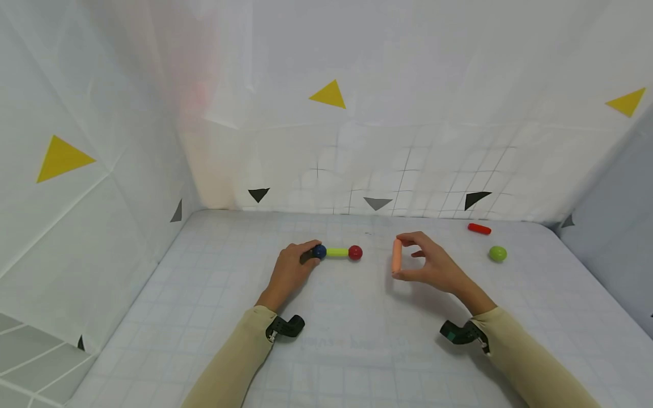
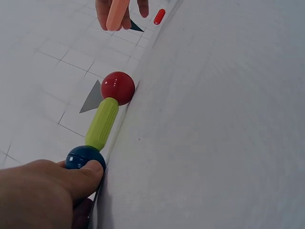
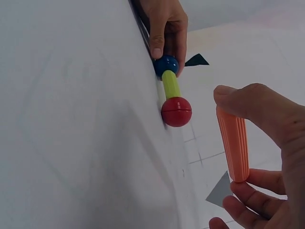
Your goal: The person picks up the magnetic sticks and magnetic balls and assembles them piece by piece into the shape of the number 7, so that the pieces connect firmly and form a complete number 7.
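My left hand [image 1: 292, 271] grips the blue ball [image 1: 319, 251] between thumb and fingers. A yellow-green rod [image 1: 337, 252] joins that ball to a red ball [image 1: 355, 253] on its right, and the joined piece lies on the table. In the left wrist view the thumb presses on the blue ball [image 2: 85, 156]. To the right, my right hand [image 1: 432, 267] pinches an orange rod [image 1: 397, 256] by its two ends, apart from the red ball. The right wrist view shows the ribbed orange rod [image 3: 233, 145] between thumb and fingertips.
A red rod [image 1: 479, 229] lies at the table's back right, with a green ball [image 1: 497, 254] in front of it. White sheets with yellow, black and grey triangles stand behind and at the sides of the white gridded table [image 1: 352, 362].
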{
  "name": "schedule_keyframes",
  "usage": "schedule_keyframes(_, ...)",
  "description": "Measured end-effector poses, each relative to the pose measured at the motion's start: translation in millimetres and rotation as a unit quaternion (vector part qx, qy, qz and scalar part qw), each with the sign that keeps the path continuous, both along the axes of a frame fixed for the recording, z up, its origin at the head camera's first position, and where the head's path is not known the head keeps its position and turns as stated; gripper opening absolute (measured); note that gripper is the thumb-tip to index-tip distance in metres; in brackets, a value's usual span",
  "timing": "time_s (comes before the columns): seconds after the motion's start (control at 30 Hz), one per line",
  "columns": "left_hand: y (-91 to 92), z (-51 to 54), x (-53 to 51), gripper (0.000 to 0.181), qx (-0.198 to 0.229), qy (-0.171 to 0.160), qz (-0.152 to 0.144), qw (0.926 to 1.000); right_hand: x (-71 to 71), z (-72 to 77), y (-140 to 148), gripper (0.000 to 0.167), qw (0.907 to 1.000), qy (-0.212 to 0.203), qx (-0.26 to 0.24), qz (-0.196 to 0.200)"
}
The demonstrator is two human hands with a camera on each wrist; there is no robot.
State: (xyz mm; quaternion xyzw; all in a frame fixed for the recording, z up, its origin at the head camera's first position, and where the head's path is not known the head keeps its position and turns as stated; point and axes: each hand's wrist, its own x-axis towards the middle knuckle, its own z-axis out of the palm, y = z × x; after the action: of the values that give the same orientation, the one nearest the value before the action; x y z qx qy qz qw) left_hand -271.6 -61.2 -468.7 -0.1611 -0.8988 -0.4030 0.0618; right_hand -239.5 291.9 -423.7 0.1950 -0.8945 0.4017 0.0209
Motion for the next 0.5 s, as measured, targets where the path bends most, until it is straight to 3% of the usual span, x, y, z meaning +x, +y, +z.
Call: schedule_keyframes(0.5,0.8,-3.2,-1.8,0.044,0.012,-0.015,0.008,0.9998,-0.6,-2.7,-15.3,0.085,0.9996,0.014,-0.007,0.023)
